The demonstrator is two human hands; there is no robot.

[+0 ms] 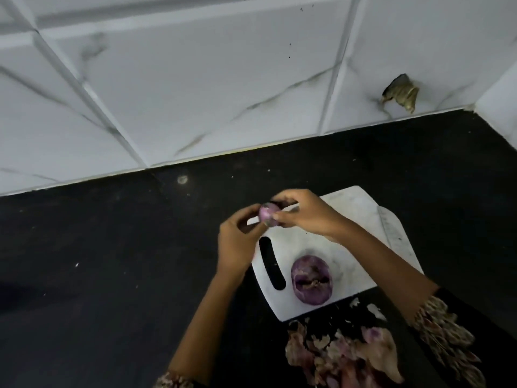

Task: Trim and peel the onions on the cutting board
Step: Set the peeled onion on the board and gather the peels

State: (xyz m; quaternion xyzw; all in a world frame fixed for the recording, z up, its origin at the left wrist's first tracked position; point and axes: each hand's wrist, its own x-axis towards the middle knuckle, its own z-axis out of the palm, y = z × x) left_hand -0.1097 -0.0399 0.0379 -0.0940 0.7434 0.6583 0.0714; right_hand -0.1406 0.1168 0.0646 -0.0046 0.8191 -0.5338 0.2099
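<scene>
A small purple onion (267,213) is held in the air above the far left corner of the white cutting board (347,219). My left hand (237,239) grips it from the left and below. My right hand (302,211) pinches it from the right, fingers curled over its top. A larger purple onion (312,278) lies on the near part of the board with its root end facing up. A knife (391,233) lies along the board's right edge.
Dry onion skins (344,351) are heaped on the black counter (112,247) just in front of the board. The board has a dark handle slot (272,263) at its left. A white marbled tile wall (195,93) stands behind the counter.
</scene>
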